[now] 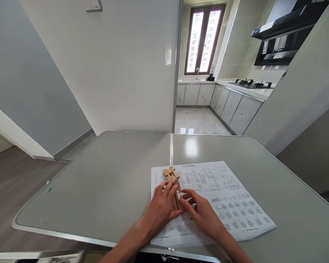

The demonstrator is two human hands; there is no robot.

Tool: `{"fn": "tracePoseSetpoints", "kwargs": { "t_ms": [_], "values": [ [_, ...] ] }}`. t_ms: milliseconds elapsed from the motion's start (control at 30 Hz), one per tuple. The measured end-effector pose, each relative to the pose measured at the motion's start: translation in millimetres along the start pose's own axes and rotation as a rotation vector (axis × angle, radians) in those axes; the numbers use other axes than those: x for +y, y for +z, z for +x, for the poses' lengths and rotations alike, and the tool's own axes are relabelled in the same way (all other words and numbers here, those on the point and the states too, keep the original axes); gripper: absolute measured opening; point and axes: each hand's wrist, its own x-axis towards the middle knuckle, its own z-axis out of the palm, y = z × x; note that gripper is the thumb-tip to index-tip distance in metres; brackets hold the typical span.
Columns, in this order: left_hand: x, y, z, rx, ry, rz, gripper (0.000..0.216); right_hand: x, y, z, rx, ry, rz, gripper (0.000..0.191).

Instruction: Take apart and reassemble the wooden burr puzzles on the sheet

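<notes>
Several small light-wood puzzle pieces (171,173) lie fitted together at the upper left of a printed instruction sheet (222,193). Just nearer to me are long wooden puzzle pieces (178,204) set side by side, with a dark mark on one. My left hand (162,202) wraps them from the left, fingers over the far end and thumb along the near end. From the right, the curled fingers and thumb of my right hand (201,212) pinch at the right-hand piece's edge. My fingers hide parts of these pieces.
The sheet lies on a grey folding table (98,182) with a metal seam down the middle. A small teal bit (48,190) sits near the table's left edge. A white wall (126,73) stands beyond, and a kitchen counter (235,91) is at the back right.
</notes>
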Motion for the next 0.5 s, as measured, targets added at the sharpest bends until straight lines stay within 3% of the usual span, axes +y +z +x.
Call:
{"fn": "tracePoseSetpoints", "kwargs": {
  "t_ms": [233,400,500],
  "values": [
    [15,-3,14,-0.061,0.01,-0.126,0.093,6,-5,-2,0.059,0.066,0.071,0.033],
    [8,-16,-15,-0.04,-0.141,-0.095,0.093,9,-15,-10,0.142,0.121,0.096,0.039],
    [4,-17,-35,-0.018,-0.269,-0.057,0.08,13,-21,-19,0.179,0.151,0.116,0.043]
  ]
}}
